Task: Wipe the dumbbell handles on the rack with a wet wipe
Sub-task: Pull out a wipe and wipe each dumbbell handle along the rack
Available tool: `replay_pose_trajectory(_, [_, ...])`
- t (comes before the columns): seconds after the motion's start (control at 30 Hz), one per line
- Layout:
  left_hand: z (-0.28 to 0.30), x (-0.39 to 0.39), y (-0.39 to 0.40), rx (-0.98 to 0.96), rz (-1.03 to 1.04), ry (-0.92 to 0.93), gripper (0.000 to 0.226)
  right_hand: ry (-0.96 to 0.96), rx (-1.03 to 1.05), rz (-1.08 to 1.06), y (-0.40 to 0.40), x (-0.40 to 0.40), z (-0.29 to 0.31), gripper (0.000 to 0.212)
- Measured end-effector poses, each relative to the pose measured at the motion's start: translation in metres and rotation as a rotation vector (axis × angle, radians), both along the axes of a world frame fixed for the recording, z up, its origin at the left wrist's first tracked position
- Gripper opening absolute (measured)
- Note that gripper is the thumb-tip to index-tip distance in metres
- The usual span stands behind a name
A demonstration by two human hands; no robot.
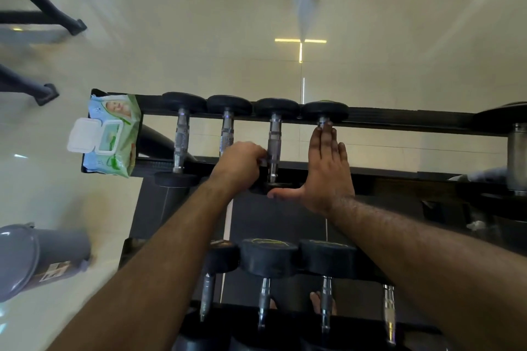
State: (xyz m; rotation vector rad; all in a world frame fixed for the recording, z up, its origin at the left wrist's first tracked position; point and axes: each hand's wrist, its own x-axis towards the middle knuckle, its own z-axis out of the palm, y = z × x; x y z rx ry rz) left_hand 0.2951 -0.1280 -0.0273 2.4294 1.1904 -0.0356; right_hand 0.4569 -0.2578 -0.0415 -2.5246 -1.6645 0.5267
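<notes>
No writing reads clearly — the wipes pack (pixel 112 134), soft green-and-blue plastic with its white flip lid open, sits at the rack's (pixel 399 120) left end. The left hand (pixel 242 164) has its fingers curled round the third dumbbell's knurled chrome handle (pixel 274 145); the right hand (pixel 328 168) lies flat, fingers straight and together, over the fourth — no wipe visible

Grey bin (pixel 37 259) on glossy floor (pixel 199 23)

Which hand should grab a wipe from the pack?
Probably the left hand. It is nearer the wipe pack, whose lid is open at the rack's left end. The right hand lies flat over the fourth dumbbell's handle, farther away.
</notes>
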Motion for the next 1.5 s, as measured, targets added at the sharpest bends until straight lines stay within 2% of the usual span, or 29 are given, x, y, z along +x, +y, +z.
replay_pose_trajectory(0.07, [0.010,-0.011,0.002,0.029,0.013,-0.069,0.033,-0.004,-0.009,0.006,0.000,0.000,0.001,0.175])
replay_pose_trajectory(0.13, [0.016,-0.003,0.005,0.270,0.044,-0.268,0.036,0.000,-0.010,0.002,0.000,-0.001,0.001,0.174])
replay_pose_trajectory(0.2, [0.017,0.019,0.007,0.377,-0.028,-0.392,0.041,0.003,-0.013,-0.003,0.000,-0.002,0.002,0.174])
replay_pose_trajectory(0.23, [0.014,0.031,0.009,0.383,-0.118,-0.369,0.043,0.000,-0.014,-0.006,0.000,-0.003,0.002,0.174])
replay_pose_trajectory(0.37, [0.008,0.047,0.015,0.294,-0.512,-0.071,0.035,-0.010,-0.015,-0.009,0.000,-0.003,0.001,0.174])
replay_pose_trajectory(0.43, [0.021,0.031,0.009,0.155,-0.539,-0.041,0.032,0.000,-0.007,-0.002,0.000,-0.002,0.001,0.173])
replay_pose_trajectory(0.5, [0.032,0.009,0.003,-0.040,-0.425,-0.042,0.031,0.007,0.003,0.004,0.000,-0.001,0.001,0.174])
replay_pose_trajectory(0.57, [0.035,-0.008,-0.001,-0.139,-0.245,-0.074,0.026,-0.001,0.018,-0.003,0.001,-0.001,-0.001,0.174])
replay_pose_trajectory(0.67, [0.027,-0.009,-0.011,-0.040,-0.002,-0.161,0.022,0.001,0.018,-0.003,0.000,-0.001,-0.002,0.175])
replay_pose_trajectory(0.77, [0.021,-0.003,-0.021,-0.124,-0.077,0.009,0.021,0.000,0.017,-0.012,0.000,-0.001,0.000,0.175])
replay_pose_trajectory(0.83, [0.026,-0.007,-0.010,-0.237,-0.130,0.038,0.022,0.013,0.018,-0.011,0.001,-0.001,0.003,0.176])
replay_pose_trajectory(0.93, [0.044,-0.013,0.007,-0.391,-0.046,-0.168,0.026,0.031,0.027,-0.007,0.000,-0.002,0.005,0.174])
replay_pose_trajectory(1.03, [0.047,-0.006,0.004,-0.294,0.124,-0.380,0.021,0.061,0.060,-0.031,-0.002,-0.004,0.005,0.173])
replay_pose_trajectory(1.13, [0.039,0.008,-0.011,-0.343,0.272,-0.507,0.018,0.148,0.104,-0.040,-0.006,-0.002,0.006,0.168])
replay_pose_trajectory(1.2, [0.036,0.019,-0.024,-0.358,0.342,-0.573,0.012,0.260,0.140,-0.027,-0.011,0.005,0.009,0.161])
replay_pose_trajectory(1.27, [0.033,0.033,-0.037,-0.291,0.396,-0.577,0.013,0.346,0.157,0.009,-0.018,0.019,0.014,0.152])
replay_pose_trajectory(1.33, [0.031,0.048,-0.050,-0.278,0.448,-0.609,0.014,0.274,0.120,0.084,-0.027,0.041,0.016,0.148])
replay_pose_trajectory(1.4, [0.028,0.062,-0.060,-0.289,0.487,-0.658,0.014,0.074,0.030,0.149,-0.036,0.075,0.012,0.154])
replay_pose_trajectory(1.5, [0.023,0.082,-0.073,-0.170,0.491,-0.675,0.016,-0.167,-0.104,0.136,-0.045,0.135,0.006,0.156])
